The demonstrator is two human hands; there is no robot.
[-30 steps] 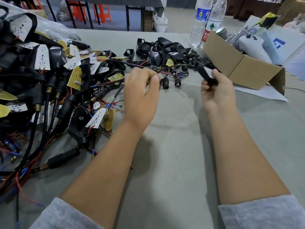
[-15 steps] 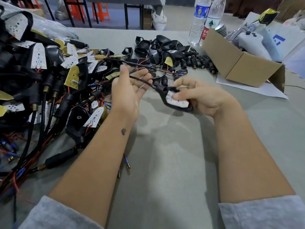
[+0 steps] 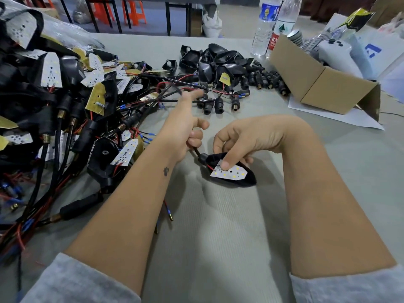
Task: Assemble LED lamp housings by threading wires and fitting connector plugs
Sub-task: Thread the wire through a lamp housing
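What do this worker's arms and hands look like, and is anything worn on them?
Both hands, left hand and right hand, are bare, with no gloves. Light grey sleeves are pushed up near the elbows. A small dark mark sits on the left wrist.

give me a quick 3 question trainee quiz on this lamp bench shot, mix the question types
1. True or false: the right hand presses a thumb on the white LED board sitting in the black housing.
2. Multiple choice: what does the left hand hold in its grip? A) a water bottle B) the black cable leading into the housing C) the cardboard box
3. Fill in: the two water bottles stand at the far edge of the table, just to the ____ of the cardboard box.

Key: 1 true; 2 B; 3 left
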